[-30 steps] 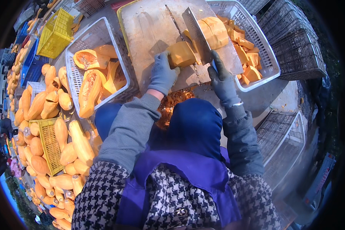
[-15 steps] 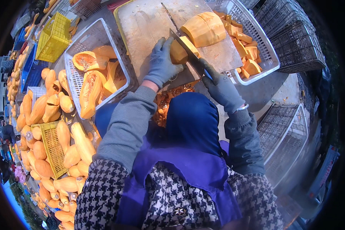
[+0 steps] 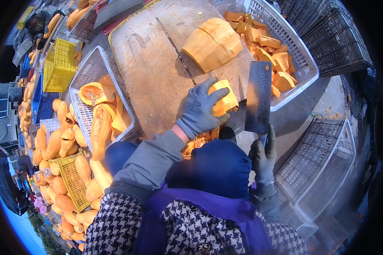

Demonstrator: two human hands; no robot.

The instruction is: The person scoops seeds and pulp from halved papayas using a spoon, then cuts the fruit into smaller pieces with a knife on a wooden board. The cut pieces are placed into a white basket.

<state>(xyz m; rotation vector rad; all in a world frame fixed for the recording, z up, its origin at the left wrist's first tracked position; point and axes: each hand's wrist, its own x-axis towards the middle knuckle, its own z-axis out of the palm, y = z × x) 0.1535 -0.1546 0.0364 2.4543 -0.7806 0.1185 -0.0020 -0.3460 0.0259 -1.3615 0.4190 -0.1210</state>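
Out in the sunlit yard, crates and heaps of orange pumpkins [image 3: 64,203] crowded round a scuffed, flat surface [image 3: 149,63], split by a dark slot slanting from eleven towards five o'clock. From where I stood, the pumpkin chunk [image 3: 225,102] sat at the near edge of that surface, its long axis leaning, as far as I could judge, from eleven to five. The gloved left hand [image 3: 200,108] came at it from eight o'clock, its fingers grasping the chunk along the left side and pointing towards two. At three o'clock, apart from the chunk, the broad knife [image 3: 258,97] stood lengthwise, blade end to twelve and handle to six. The right hand's [image 3: 264,159] fingers were clenched about that handle, one stretched up along it. A bigger peeled block [image 3: 212,44] rested at twelve o'clock. Beyond, towards one, a white crate [image 3: 304,63] held cut pieces [image 3: 281,61]; at nine, another white crate [image 3: 87,117] held opened pumpkins [image 3: 100,127].
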